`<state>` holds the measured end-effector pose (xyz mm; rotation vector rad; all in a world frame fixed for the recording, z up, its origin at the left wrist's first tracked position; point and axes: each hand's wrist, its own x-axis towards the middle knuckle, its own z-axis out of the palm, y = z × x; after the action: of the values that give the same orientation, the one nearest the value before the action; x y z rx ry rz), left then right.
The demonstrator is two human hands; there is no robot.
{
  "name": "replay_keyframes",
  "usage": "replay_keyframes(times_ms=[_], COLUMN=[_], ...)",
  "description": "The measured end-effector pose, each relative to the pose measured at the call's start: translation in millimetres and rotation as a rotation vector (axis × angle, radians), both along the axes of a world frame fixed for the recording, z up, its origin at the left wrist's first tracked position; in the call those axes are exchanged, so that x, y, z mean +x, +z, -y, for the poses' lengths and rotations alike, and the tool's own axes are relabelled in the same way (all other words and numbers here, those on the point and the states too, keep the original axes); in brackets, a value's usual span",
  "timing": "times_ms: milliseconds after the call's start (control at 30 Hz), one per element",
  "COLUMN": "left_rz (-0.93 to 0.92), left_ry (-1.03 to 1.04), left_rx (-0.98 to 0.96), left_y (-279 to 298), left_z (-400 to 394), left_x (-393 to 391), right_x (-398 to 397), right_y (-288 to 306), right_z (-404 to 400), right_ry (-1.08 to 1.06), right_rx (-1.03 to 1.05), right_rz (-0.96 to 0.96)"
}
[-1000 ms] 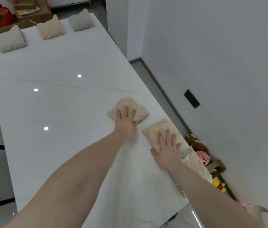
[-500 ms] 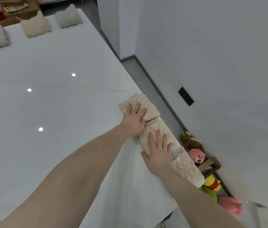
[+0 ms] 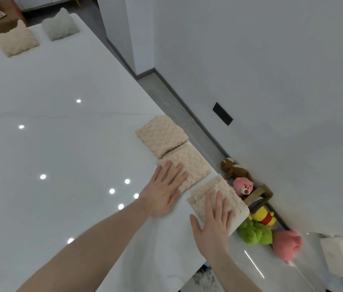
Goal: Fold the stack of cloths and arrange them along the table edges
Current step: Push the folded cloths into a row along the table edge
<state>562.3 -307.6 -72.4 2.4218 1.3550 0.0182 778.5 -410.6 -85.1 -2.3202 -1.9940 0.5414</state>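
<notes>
Three cloths (image 3: 162, 134) line the bench (image 3: 61, 144) edge; keep both flat hands, left hand (image 3: 163, 191) and right hand (image 3: 213, 223), pressing lightly, nudging each square flush.

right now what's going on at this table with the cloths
A person is lining up folded beige cloths along the right edge of the white table. The left hand lies flat on the middle cloth, and the right hand lies flat on the near cloth. The far cloth lies untouched, up against the middle one. More folded cloths sit along the far edge.
</notes>
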Motion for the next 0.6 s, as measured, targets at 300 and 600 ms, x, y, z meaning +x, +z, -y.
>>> replay_keyframes(times_ms=[300,600], left_rz=[-0.108,-0.065], left_ry=[-0.035,0.086], left_rx=[-0.075,-0.001], left_y=[-9.0,47.1], left_z=[-17.7,41.5], left_x=[15.1,-26.7], right_x=[0.2,-27.8], right_y=[-11.1,32.5], right_z=[-13.0,5.2], right_ry=[-0.011,0.031], right_rx=[0.036,0.086], right_rz=[0.042,-0.110])
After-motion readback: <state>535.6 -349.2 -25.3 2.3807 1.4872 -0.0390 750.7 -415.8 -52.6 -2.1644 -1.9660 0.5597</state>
